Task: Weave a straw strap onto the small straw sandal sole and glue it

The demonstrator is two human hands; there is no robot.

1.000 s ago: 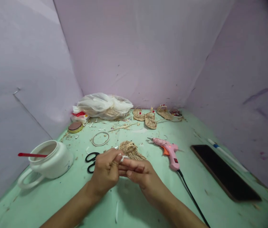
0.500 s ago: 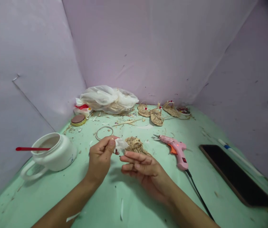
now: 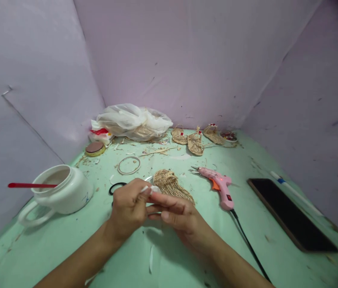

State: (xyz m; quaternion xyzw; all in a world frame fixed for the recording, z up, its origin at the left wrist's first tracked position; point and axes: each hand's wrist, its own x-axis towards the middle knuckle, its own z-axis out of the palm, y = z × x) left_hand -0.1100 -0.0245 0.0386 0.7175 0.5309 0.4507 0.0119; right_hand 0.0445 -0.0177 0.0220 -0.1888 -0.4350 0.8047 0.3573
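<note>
My left hand (image 3: 129,205) is closed around a crumpled white tissue (image 3: 155,189), pinched between thumb and fingers. The tissue touches the fingertips of my right hand (image 3: 185,220), whose fingers are stretched out and slightly apart with the palm turned inward. Just beyond the hands lies a braided straw sole-shaped piece (image 3: 173,187), its near end close behind my right fingers. A pair of scissors (image 3: 115,187) with black handles lies partly hidden behind my left hand.
A pink glue gun (image 3: 221,184) with a cord and a phone (image 3: 289,214) lie to the right. A white mug (image 3: 67,196) with a red stick stands left. Straw slippers (image 3: 195,145), a plastic bag (image 3: 133,122) and a metal ring (image 3: 129,165) lie farther back.
My left hand has brought the tissue rightward and down onto my right fingertips, and its wrist has turned. The scissors' handle and more of the straw piece now show. The view has shifted slightly.
</note>
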